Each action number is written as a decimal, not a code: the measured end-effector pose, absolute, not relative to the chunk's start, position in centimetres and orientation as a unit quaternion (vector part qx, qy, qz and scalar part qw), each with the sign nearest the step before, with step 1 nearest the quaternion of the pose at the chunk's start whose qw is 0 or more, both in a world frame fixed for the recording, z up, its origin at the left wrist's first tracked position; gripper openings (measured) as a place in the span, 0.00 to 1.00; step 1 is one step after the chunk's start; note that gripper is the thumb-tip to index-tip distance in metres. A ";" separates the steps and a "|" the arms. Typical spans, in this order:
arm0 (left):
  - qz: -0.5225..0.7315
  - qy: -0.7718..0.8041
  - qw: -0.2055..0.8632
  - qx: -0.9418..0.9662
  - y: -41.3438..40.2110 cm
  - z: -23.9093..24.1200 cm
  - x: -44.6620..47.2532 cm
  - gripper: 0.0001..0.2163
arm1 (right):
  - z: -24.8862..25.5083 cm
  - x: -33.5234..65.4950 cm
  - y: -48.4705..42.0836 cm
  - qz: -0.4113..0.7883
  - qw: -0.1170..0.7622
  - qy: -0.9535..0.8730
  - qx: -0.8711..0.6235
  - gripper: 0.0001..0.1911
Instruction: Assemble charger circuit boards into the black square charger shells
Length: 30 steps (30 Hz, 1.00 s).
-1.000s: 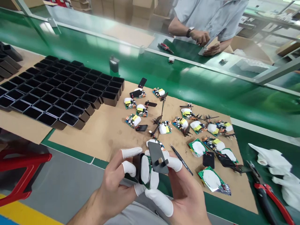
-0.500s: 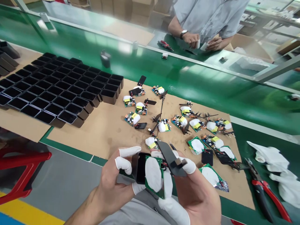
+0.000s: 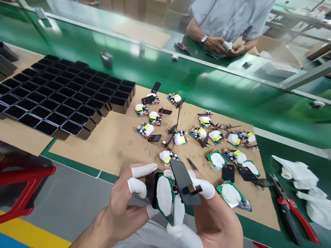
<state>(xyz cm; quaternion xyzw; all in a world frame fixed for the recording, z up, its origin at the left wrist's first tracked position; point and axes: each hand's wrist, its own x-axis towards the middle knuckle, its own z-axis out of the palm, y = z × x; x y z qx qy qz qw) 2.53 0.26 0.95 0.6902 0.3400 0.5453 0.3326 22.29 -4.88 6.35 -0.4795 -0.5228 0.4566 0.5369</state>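
My left hand [image 3: 126, 201], with white finger cots on its fingertips, is closed around a black plastic case [image 3: 150, 187] whose open end faces right. In my right hand [image 3: 212, 213], also in finger cots, is a green circuit board [image 3: 169, 217] with a white pad [image 3: 164, 195] on its face. A black end plate with plug pins [image 3: 184, 181] hangs on the board by short wires, under my right fingers. The board's left edge sits at the mouth of the case, partly inside it. How deep it goes is hidden.
Rows of open black cases [image 3: 54, 93] stand at the left. Several circuit boards with black plates [image 3: 181, 137] lie across the brown cardboard [image 3: 116, 144]. Tweezers [image 3: 190, 162], red-handled pliers [image 3: 291, 206] and white cloth pieces [image 3: 302, 175] lie to the right. Across the bench a co-worker's hands [image 3: 224, 46] hold a white piece.
The circuit board has moved left into the mouth of the case, and the end plate has shifted left with it. The co-worker's hands have come together.
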 end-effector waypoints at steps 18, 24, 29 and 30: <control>0.548 0.336 0.356 0.678 0.3 1.2 2.6 0.18 | 5.2 22.8 -5.8 0.409 0.479 -0.556 -0.542 0.35; 0.550 0.329 0.359 0.678 0.4 1.3 2.7 0.18 | 5.5 22.6 -5.6 0.398 0.473 -0.574 -0.537 0.36; 0.550 0.334 0.362 0.674 0.3 1.2 2.7 0.19 | 5.9 22.0 -4.9 0.409 0.472 -0.562 -0.542 0.34; 0.547 0.337 0.367 0.673 0.2 1.2 2.7 0.20 | 6.0 21.9 -4.7 0.408 0.477 -0.562 -0.538 0.33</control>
